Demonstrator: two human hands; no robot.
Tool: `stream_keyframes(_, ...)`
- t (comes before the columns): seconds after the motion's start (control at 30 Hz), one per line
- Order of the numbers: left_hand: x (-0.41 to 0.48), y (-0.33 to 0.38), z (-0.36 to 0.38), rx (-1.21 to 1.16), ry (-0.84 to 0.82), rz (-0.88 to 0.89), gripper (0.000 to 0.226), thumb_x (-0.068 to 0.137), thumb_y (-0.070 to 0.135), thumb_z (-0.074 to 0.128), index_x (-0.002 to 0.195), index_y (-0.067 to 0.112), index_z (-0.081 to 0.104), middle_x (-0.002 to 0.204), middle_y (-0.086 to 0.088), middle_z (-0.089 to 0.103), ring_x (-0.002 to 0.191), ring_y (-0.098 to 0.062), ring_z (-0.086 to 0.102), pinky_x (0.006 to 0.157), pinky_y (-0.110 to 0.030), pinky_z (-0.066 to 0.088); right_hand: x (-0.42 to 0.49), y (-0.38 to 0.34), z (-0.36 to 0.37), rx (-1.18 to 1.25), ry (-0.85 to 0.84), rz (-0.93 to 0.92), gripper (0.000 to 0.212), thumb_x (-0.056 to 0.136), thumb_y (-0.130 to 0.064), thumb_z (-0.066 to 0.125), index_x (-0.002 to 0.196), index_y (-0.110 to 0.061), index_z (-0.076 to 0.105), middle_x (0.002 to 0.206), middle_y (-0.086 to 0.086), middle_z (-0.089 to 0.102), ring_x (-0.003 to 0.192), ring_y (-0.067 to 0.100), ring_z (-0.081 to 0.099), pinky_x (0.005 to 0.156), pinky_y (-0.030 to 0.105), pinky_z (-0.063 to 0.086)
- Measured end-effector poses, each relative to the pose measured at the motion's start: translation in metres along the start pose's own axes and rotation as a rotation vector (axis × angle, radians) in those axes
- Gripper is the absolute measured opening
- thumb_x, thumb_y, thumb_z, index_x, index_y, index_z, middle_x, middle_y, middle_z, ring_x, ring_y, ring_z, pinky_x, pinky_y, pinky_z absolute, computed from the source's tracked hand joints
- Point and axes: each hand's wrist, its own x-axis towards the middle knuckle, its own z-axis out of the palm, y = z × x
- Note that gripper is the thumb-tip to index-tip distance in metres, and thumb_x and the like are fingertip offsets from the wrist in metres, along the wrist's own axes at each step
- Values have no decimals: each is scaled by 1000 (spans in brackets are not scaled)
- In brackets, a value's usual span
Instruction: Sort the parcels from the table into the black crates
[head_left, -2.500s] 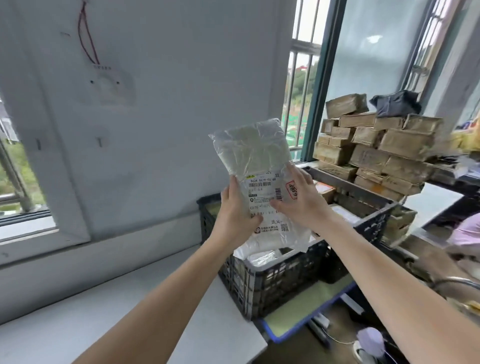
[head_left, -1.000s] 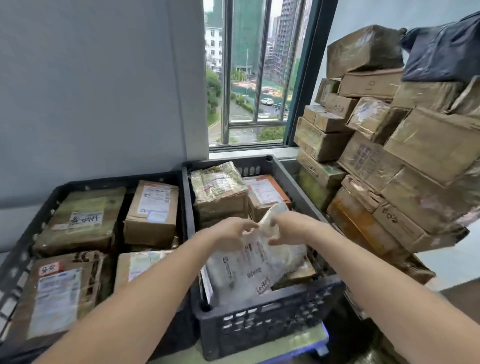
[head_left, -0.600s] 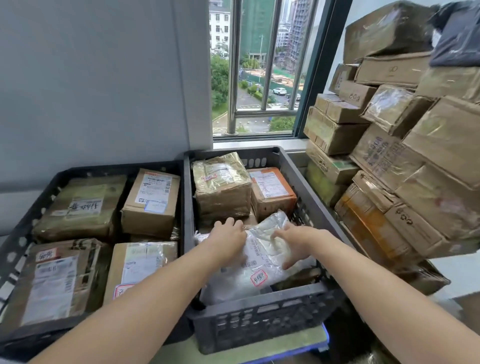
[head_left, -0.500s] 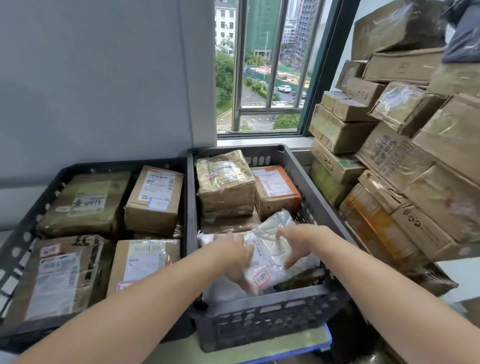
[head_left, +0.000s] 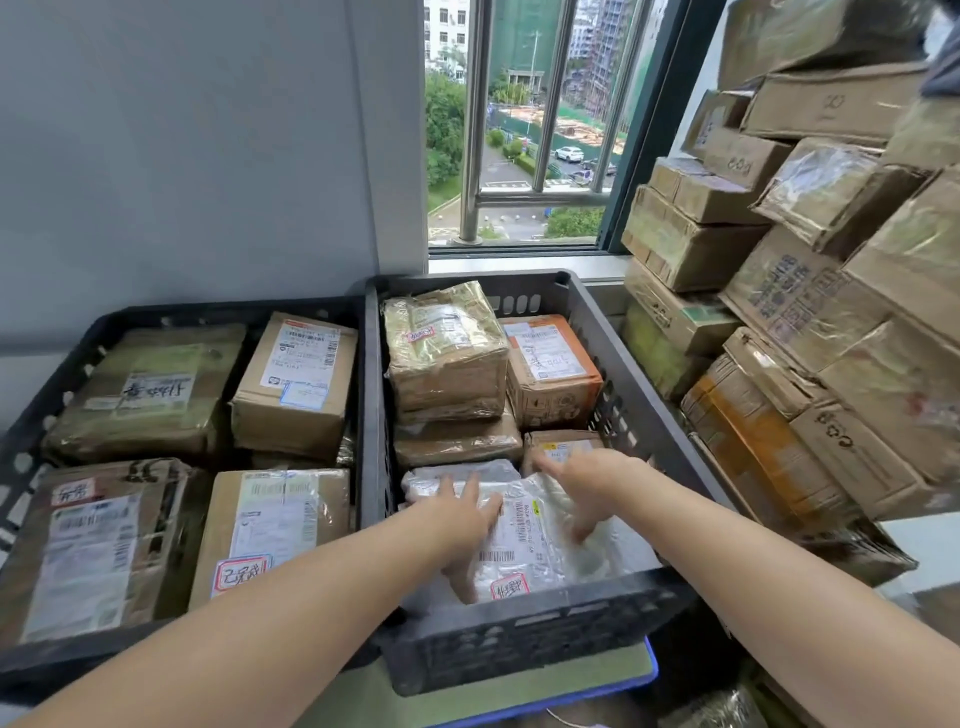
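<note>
A clear plastic parcel (head_left: 535, 540) with a white label and a red stamp lies flat at the near end of the right black crate (head_left: 524, 649). My left hand (head_left: 462, 514) presses on its left part with spread fingers. My right hand (head_left: 587, 483) rests on its right part, fingers pointing down into the plastic. Neither hand grips it. Behind the parcel in the same crate stand several taped cardboard boxes (head_left: 447, 353). The left black crate (head_left: 78, 358) holds several brown boxes with labels.
A tall stack of cardboard boxes (head_left: 810, 291) leans close along the right side of the right crate. A barred window (head_left: 524, 135) and a grey wall stand behind the crates. The crates sit on a green board with a blue edge (head_left: 587, 686).
I carried the plastic parcel from in front of me down into the right crate, laid it flat, and my hands moved from holding it to pressing on top of it.
</note>
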Motion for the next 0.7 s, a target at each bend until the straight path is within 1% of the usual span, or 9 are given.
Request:
stream_keyframes(0.03, 1, 4, 3, 8, -5, -14, 129, 77, 54, 77, 154, 23, -21, 162, -11, -24, 147, -49, -13, 106, -75, 25, 2, 0, 2, 73, -29, -12, 129, 74, -53, 81, 156, -29, -15, 125, 16, 58, 85, 22, 58, 81, 39, 54)
stream_keyframes(0.07, 3, 6, 6, 10, -6, -23, 128, 78, 54, 77, 154, 23, -22, 162, -11, -26, 146, -50, -15, 106, -75, 26, 4, 0, 6, 143, -67, -16, 132, 73, -51, 82, 154, -30, -20, 132, 17, 56, 91, 23, 59, 85, 38, 52)
stream_keyframes(0.13, 10, 7, 7, 17, -19, -14, 132, 76, 58, 77, 154, 23, -23, 160, -11, -29, 145, -50, -17, 106, -76, 24, 14, -3, 14, 230, -134, -5, 140, 71, -49, 84, 150, -31, -29, 150, 22, 40, 117, 33, 57, 98, 43, 48)
stream_keyframes(0.2, 13, 5, 6, 26, -67, -12, 133, 74, 60, 77, 153, 25, -25, 160, -9, -31, 146, -48, -19, 107, -76, 22, 24, -5, 16, 259, -203, 3, 142, 71, -48, 85, 148, -31, -33, 155, 23, 32, 129, 39, 49, 105, 48, 44)
stream_keyframes(0.3, 12, 3, 2, 22, -90, -6, 129, 77, 60, 75, 154, 25, -23, 161, -9, -28, 147, -46, -18, 109, -74, 21, 27, 7, 12, 327, -186, -62, 131, 75, -52, 80, 155, -28, -20, 152, 12, 42, 130, 32, 50, 106, 40, 44)
stream_keyframes(0.4, 5, 1, -8, 52, 28, 6, 119, 80, 65, 68, 158, 20, -11, 164, -13, -15, 147, -51, -3, 108, -73, 25, 20, 22, 8, 345, 14, -52, 127, 71, -58, 80, 158, -23, -5, 161, 13, 26, 139, 31, 40, 110, 38, 38)
stream_keyframes(0.5, -1, -1, -15, 1, 68, -32, 124, 78, 69, 66, 156, 17, -16, 163, -16, -18, 146, -52, -7, 108, -77, 19, 15, 19, 12, 266, -15, 18, 141, 63, -70, 78, 155, -24, -19, 162, 25, 0, 143, 41, 31, 114, 45, 34)
stream_keyframes(0.63, 0, 3, -8, -59, -28, -63, 122, 82, 60, 68, 153, 24, -24, 160, -15, -27, 146, -50, -15, 111, -74, 14, 23, 2, 14, 155, -108, 67, 141, 64, -72, 74, 150, -27, -28, 161, 23, -15, 143, 47, 26, 115, 54, 32)
stream_keyframes(0.7, 1, 7, -10, -42, -50, -86, 121, 83, 60, 67, 154, 23, -24, 160, -15, -28, 146, -50, -14, 112, -73, 16, 24, 2, 13, 156, -124, 83, 140, 65, -72, 73, 149, -28, -30, 161, 21, -15, 144, 47, 24, 115, 54, 31)
